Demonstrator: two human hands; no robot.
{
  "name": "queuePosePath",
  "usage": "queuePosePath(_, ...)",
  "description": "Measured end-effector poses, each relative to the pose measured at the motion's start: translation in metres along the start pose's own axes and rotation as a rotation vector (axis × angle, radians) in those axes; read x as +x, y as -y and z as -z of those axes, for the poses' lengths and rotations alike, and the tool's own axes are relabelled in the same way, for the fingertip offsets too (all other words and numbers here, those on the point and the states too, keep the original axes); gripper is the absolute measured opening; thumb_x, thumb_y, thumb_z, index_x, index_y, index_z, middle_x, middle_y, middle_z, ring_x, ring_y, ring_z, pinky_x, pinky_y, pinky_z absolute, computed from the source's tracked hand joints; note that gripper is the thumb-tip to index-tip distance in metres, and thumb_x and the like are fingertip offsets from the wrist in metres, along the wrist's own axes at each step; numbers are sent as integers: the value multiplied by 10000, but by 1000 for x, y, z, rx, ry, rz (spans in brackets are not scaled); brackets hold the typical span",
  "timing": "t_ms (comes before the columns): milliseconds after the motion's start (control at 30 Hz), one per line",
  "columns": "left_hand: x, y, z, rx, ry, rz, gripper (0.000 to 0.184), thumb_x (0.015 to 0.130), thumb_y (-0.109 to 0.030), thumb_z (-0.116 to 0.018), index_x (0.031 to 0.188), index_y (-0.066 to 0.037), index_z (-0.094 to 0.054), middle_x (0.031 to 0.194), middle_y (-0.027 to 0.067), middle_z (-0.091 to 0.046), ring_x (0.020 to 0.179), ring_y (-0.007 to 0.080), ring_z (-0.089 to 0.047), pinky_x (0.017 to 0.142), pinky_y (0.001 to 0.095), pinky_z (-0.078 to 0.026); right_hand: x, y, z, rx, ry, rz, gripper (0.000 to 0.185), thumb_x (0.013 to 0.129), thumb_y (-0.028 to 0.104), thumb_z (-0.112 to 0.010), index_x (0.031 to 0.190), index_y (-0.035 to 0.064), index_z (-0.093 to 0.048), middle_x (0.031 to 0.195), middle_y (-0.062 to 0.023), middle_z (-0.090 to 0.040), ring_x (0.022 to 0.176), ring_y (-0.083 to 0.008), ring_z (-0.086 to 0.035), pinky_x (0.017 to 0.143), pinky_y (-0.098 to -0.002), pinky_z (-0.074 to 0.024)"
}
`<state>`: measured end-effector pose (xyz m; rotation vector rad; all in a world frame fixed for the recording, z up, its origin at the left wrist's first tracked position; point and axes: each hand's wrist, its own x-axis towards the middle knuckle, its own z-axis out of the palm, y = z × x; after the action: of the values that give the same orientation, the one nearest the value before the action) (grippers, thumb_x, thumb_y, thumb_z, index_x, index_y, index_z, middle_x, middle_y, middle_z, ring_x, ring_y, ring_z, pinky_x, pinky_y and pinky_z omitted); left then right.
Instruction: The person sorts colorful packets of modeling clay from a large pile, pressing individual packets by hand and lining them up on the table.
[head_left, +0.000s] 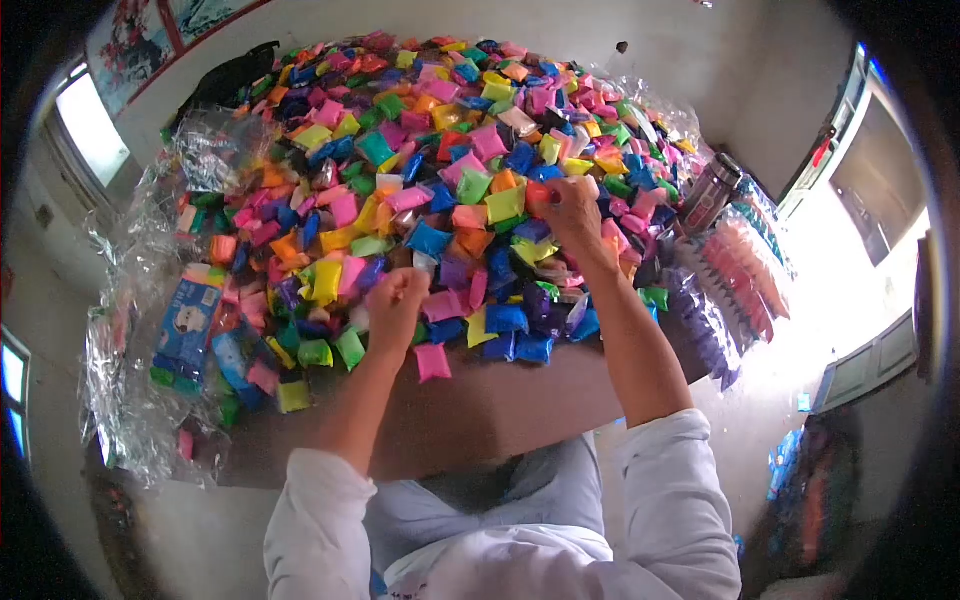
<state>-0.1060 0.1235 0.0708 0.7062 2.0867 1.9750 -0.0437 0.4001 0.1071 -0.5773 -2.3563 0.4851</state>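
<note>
On table (520, 405), plump glossy multicoloured packets (433, 362); right hand (575, 215) at red packet (537, 194), left hand (398, 300) curled; grips unclear.

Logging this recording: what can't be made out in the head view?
All in the head view:
Left hand: what it holds, if anything, hidden by its curled fingers.
Table: far part, covered by packets.
Flask: lettering, too small.
Wall picture: upper part, cut off by the top edge.

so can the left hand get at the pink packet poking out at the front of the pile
Probably yes: the left hand is close by, the pink packet borders bare table, and nothing seems to cover it.
</note>
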Motion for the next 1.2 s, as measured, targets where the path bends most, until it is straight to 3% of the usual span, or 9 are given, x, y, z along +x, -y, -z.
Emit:
queuePosePath(200,-6,22,5,-274,-83,235,200,860,-256,-593,867,-58,-623,752,17,-613,653,103,-580,579,224,-435,-11,-32,-16,458,-166,31,243,806,209,-634,1012,84,-604,782,-97,-620,679,-225,-604,641,-339,-481)
queuePosePath(333,-11,20,1,-345,-60,233,252,865,-315,-596,876,-65,-625,773,17,-615,664,107,-588,575,221,-445,-42,15,32,917,99,-374,219,855,144,-597,1015,-6,-597,842,-24,-611,748,-91,-569,658,-221,-453)
queuePosePath(433,-15,9,-5,-340,104,261,321,872,-394,-578,920,-79,-619,809,16,-617,712,105,-590,585,238,-454,-68,27,26,1255,195,-305,217,863,157,-595,1006,-6,-599,854,-22,-609,761,-86,-565,668,-227,-455)
queuePosePath(633,-35,7,-28,-254,303,143,400,907,-445,-502,964,-60,-596,865,28,-597,706,126,-551,615,246,-429,-129,49,-3,954,480,-90,283,871,211,-615,1046,-10,-598,898,-22,-616,794,-73,-549,702,-232,-460)
queuePosePath(833,-62,11,-35,-48,117,57,405,941,-376,-462,902,12,-572,781,87,-574,705,147,-511,641,315,-428,-175,89,-32,836,99,-272,326,848,265,-648,1006,-15,-587,786,-94,-644,679,-143,-592,617,-281,-479)
queuePosePath(933,-64,9,-35,109,14,-105,400,941,-369,-464,897,15,-566,753,92,-572,699,151,-513,649,316,-430,-191,106,-29,823,91,-330,243,885,203,-609,978,-17,-570,788,-21,-603,707,-70,-543,616,-229,-450)
queuePosePath(1033,-71,6,-33,151,23,-40,390,941,-374,-463,920,1,-569,794,67,-574,715,146,-514,648,298,-433,-193,118,-22,667,78,-283,209,893,202,-587,936,0,-553,748,-94,-593,645,-134,-543,598,-276,-448)
queuePosePath(1133,-79,10,-33,-103,-38,47,411,930,-396,-459,956,-2,-574,849,101,-593,763,233,-547,708,338,-434,-192,123,-19,592,54,-223,186,899,190,-569,938,9,-549,735,-136,-576,619,-183,-541,583,-309,-442)
queuePosePath(1200,-77,22,-30,-247,112,98,362,937,-391,-468,970,-45,-569,889,18,-565,755,144,-522,599,290,-432,-191,126,-15,581,59,-220,175,902,184,-561,936,13,-548,731,-151,-568,611,-203,-539,577,-323,-439)
